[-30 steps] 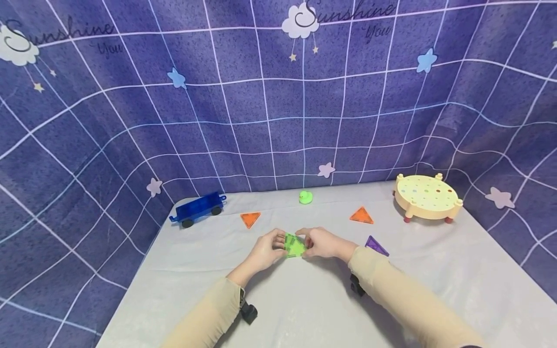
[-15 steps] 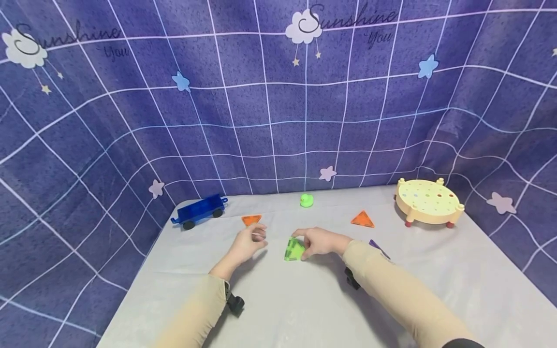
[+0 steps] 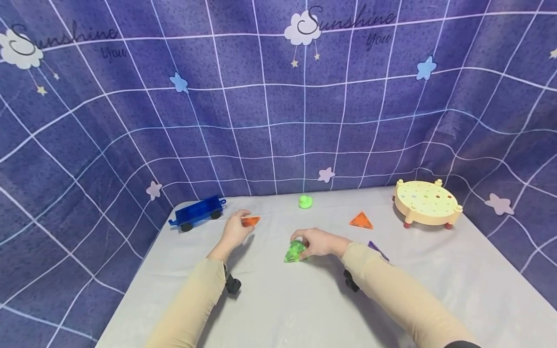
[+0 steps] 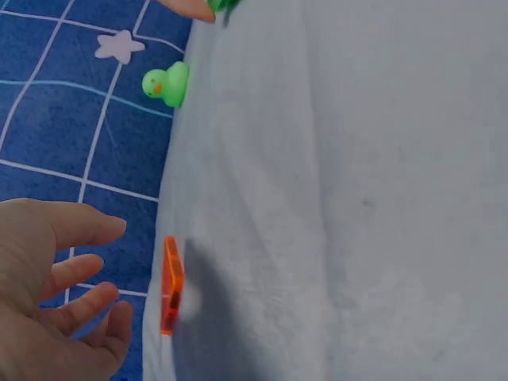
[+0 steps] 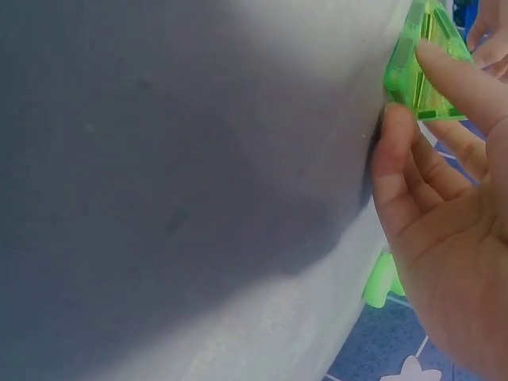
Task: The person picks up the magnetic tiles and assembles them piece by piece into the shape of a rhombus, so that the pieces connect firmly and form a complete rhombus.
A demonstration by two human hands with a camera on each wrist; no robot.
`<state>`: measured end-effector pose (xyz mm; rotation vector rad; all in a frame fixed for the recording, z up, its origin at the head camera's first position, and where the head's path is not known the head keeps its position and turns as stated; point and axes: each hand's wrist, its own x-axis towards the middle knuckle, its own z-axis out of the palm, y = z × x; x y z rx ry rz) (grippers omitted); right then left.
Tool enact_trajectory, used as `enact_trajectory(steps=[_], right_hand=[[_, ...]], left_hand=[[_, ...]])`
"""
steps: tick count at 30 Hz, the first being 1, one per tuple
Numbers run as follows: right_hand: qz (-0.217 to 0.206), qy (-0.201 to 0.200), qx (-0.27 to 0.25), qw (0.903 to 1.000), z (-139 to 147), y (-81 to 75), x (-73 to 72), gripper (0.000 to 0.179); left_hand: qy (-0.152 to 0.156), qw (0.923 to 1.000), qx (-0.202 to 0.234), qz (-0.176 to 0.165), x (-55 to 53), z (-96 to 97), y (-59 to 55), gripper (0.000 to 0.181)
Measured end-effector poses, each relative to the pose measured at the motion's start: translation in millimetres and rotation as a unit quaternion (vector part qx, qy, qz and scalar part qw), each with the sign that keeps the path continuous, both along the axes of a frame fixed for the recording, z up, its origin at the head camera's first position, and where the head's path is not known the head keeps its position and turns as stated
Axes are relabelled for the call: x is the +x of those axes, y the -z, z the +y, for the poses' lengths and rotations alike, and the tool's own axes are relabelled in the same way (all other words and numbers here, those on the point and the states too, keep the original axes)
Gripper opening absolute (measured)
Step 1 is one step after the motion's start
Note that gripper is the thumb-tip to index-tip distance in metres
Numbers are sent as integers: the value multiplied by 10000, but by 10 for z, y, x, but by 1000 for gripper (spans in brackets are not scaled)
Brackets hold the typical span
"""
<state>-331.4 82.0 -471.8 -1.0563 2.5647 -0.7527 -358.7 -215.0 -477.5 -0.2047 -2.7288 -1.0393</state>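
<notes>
Purple-blue cloth (image 3: 285,108), printed with white grid lines, stars, clouds and the words "Sunshine You", hangs behind and around a tabletop (image 3: 270,302) covered in pale fabric. Clock directions are read in the head view, with the green piece (image 3: 293,252) as the dial's centre; it sits near the middle of the tabletop, see-through and with triangular faces. Right hand (image 3: 321,241) comes in from 3 o'clock, its thumb and forefinger pinching that piece.

Left hand (image 3: 235,231) is at 10 o'clock, beside an orange triangle (image 3: 251,221) and overlapping its 9 o'clock edge in the head view. In the left wrist view its thumb and fingers are apart, slightly bent, with a gap between them and the triangle.

Farther out toward 10 o'clock stands a blue wagon (image 3: 199,211) on black wheels. A green duck (image 3: 305,202) sits at 12 o'clock. At 2 o'clock lies another orange triangle (image 3: 361,221), with a round yellow stand (image 3: 427,199) beyond it, between 2 and 3. At 3 o'clock a purple piece (image 3: 376,248) shows just past the right sleeve (image 3: 387,285), partly hidden.
</notes>
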Motion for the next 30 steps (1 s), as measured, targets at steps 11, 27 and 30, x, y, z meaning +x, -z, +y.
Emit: enact_trajectory(steps=[11, 27, 30], right_hand=[[497, 356, 99, 9981, -55, 20, -9, 12], [809, 724, 222, 9938, 37, 47, 37, 10], [805, 754, 174, 9937, 63, 39, 42, 11]], left_hand=[[26, 9954, -844, -452, -85, -24, 114, 73], [-26, 9940, -1066, -245, -82, -46, 190, 65], [-128, 9945, -1002, -285, -88, -39, 195, 63]])
